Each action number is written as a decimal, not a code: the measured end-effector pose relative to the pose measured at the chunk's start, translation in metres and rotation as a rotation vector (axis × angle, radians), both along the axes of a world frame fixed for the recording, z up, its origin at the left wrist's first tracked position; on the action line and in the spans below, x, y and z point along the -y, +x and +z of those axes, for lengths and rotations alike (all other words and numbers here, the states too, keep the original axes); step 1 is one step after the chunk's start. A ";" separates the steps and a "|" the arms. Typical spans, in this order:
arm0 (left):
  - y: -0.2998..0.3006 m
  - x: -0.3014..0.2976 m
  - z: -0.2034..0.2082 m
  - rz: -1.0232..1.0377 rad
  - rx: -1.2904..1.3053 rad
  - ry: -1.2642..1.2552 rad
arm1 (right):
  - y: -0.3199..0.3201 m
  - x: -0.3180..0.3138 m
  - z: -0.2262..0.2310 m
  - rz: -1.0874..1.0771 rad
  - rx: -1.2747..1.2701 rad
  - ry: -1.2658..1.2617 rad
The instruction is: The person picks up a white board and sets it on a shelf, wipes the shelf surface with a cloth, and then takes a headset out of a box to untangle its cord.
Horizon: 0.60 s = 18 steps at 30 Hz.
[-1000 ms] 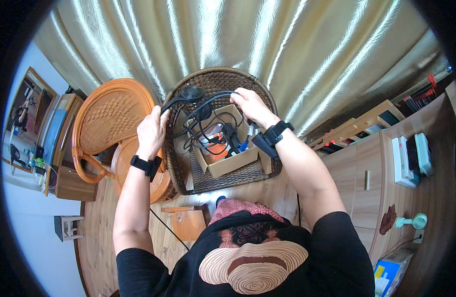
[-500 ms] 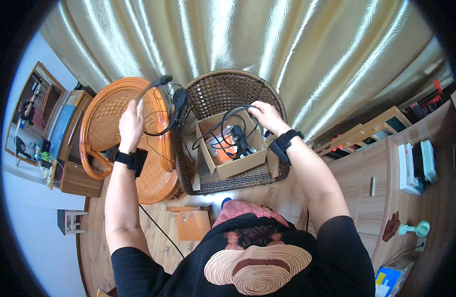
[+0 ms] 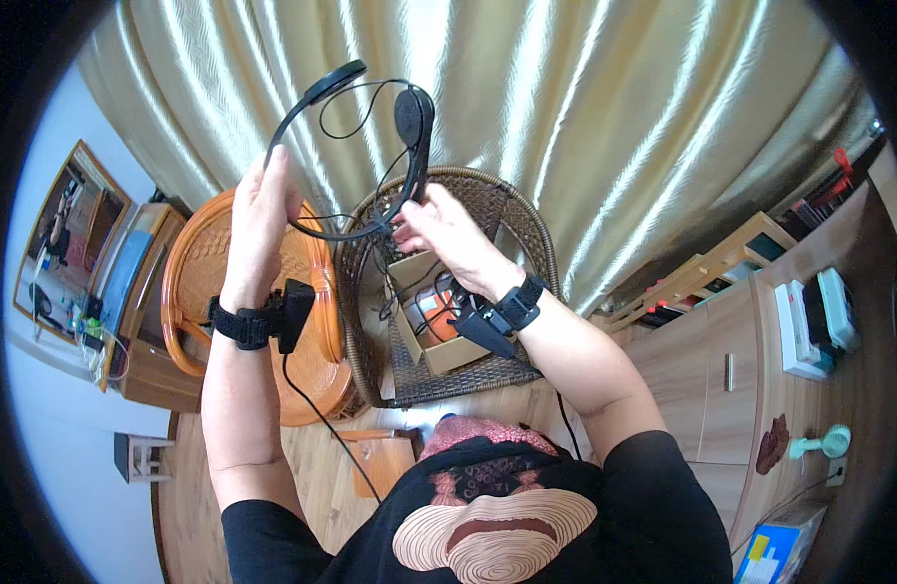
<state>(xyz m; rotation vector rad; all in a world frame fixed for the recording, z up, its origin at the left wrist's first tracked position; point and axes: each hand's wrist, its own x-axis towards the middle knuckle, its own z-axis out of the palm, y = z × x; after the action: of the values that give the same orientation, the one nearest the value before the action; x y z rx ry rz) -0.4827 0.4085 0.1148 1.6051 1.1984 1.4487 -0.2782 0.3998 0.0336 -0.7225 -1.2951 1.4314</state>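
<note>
Black headphones (image 3: 410,117) are raised in front of me above the chairs, ear cups upward and the band curving below, with a thin cable looping between the sides. My left hand (image 3: 262,219) grips the left side of the band. At the right side of the band, my right hand (image 3: 447,234) has its fingers closed around the lower part, where cable strands gather. Below, the cables hang toward an open cardboard box (image 3: 458,355) on a dark wicker chair (image 3: 521,214). Inside the box lie an orange item (image 3: 432,316) and black cords, partly hidden by my right wrist.
An orange-brown rattan chair (image 3: 210,263) stands left of the wicker one. Behind both hangs a shiny gold curtain (image 3: 468,88). A wooden cabinet (image 3: 697,380) is at the right, and a small wooden stool (image 3: 382,462) is near my legs.
The headphones have risen and now stand ear cups up. My right hand has left the cable over the box and moved left to the band. My left hand has kept its hold.
</note>
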 end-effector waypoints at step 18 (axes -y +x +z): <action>0.201 0.035 0.061 -0.882 -0.024 0.041 | 0.168 0.121 0.101 -0.712 -0.328 0.173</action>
<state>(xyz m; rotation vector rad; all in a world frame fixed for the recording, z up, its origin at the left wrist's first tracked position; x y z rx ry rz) -0.2815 0.3733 0.1758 1.8317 0.3482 0.8698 -0.1105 0.2790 0.1344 -0.6995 -0.7751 0.8019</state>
